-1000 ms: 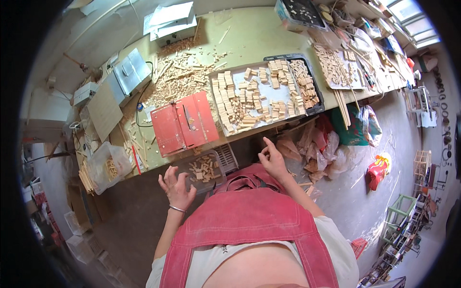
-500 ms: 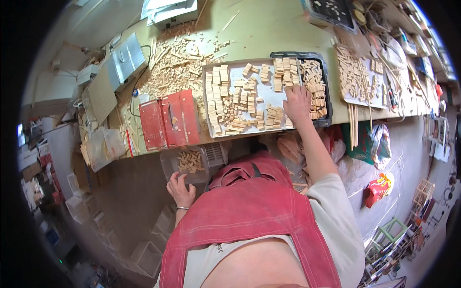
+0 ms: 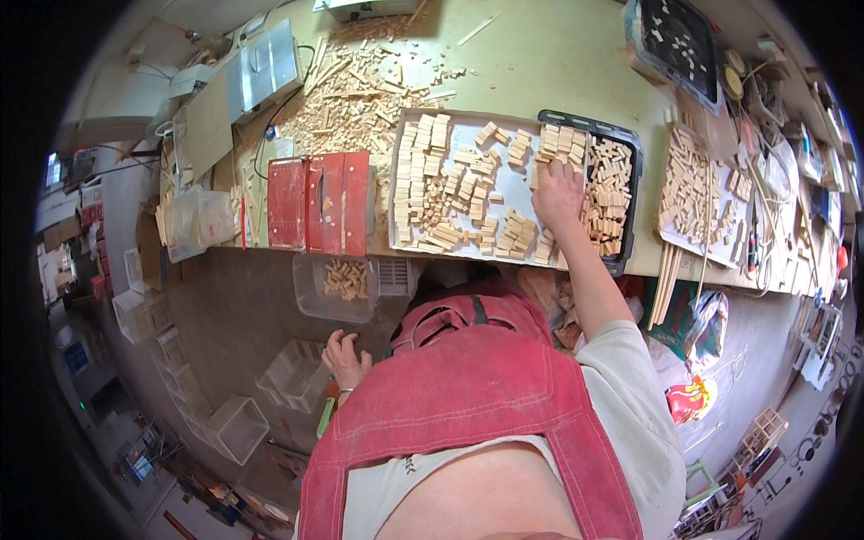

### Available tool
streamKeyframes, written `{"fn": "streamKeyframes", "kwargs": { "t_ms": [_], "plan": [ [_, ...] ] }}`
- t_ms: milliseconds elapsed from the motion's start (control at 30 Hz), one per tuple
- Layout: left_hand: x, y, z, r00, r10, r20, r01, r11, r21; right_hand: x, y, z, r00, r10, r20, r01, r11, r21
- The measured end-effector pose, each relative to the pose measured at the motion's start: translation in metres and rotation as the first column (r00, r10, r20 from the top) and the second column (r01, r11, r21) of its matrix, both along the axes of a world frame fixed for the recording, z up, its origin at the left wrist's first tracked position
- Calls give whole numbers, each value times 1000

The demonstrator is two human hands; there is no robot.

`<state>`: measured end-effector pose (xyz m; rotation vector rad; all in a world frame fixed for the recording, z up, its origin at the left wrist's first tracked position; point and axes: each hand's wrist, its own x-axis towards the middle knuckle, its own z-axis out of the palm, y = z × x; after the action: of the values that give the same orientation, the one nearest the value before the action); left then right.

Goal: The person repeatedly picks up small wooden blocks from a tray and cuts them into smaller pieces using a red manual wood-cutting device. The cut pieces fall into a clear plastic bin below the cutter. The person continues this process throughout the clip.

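Note:
My right hand (image 3: 560,196) reaches over a shallow white cardboard tray (image 3: 423,115), fingers bent down at the near end of a cluster of small wooden blocks (image 3: 562,141). The fingertips are partly hidden, and they seem to pinch blocks there. More pale blocks stand in rows and small groups across the tray. Beside the hand, a black plastic crate (image 3: 635,193) under the tray's right side holds many loose blocks (image 3: 610,184). My left hand (image 3: 346,362) hangs low beside my red apron, its fingers loosely curved and apart with nothing in them.
Left of the tray lies a red metal plate (image 3: 346,202), with wood offcuts (image 3: 351,112) heaped behind it. A clear plastic bin (image 3: 310,292) of blocks sits below the bench edge. At the right, another tray (image 3: 711,243) holds blocks beside long wooden sticks (image 3: 666,283).
The whole view has shifted, so the bench appears farther right. My left hand has drawn away from the clear bin. My right hand stays by the same cluster of blocks.

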<state>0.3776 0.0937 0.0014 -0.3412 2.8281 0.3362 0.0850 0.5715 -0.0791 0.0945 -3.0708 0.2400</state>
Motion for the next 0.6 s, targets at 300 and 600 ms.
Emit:
{"fn": "streamKeyframes", "kwargs": {
  "t_ms": [300,600],
  "plan": [
    [-2,3,-4,999,16,-49,-16,1000,-11,-3,5,3,987,-13,163,12,1000,6],
    [-53,-14,10,915,165,-367,-105,978,177,45,-59,53,995,89,-41,-98,936,-339]
  ]
}}
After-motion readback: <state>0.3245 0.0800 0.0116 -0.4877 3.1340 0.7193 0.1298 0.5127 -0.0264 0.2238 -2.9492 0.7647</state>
